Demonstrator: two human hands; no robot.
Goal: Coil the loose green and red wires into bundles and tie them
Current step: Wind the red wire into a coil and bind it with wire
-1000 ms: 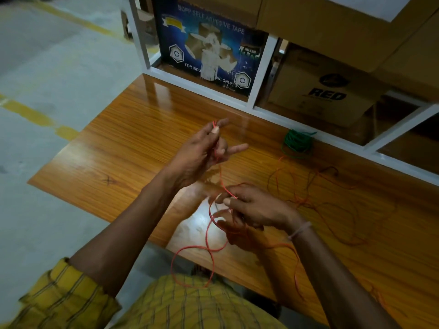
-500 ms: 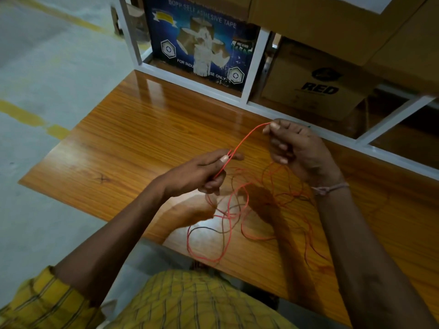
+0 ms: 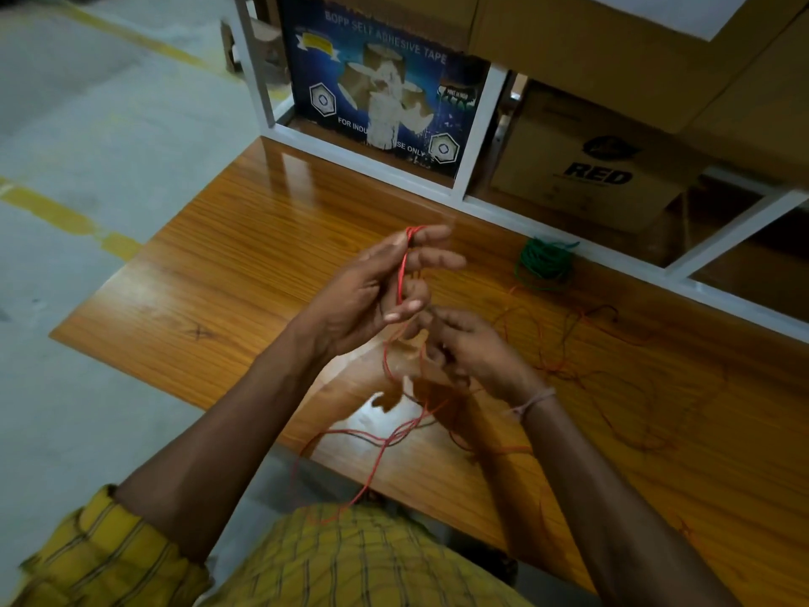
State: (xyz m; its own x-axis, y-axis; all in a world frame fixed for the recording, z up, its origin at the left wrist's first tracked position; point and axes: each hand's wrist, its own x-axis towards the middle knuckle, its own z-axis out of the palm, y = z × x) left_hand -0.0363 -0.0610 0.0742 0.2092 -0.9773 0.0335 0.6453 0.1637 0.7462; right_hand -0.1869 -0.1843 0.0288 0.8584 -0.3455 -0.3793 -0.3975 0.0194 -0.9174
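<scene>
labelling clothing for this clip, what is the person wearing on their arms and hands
Both forearms are bare. The left arm has a yellow sleeve with a thin dark check, pushed up near the elbow; the same fabric covers the torso. The right wrist carries a thin pale thread band. The left hand and the right hand wear no gloves, and no rings are visible.

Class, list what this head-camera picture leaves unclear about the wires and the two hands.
- Right hand: its fingertips are blurred, so its hold on the red wire is unclear.
- Left hand: the number of turns round its fingers is too small to count.
- Green wire bundle: too small and dim to see a tie.
- Red wire's ends: lost in the dark tangle on the table.
</scene>
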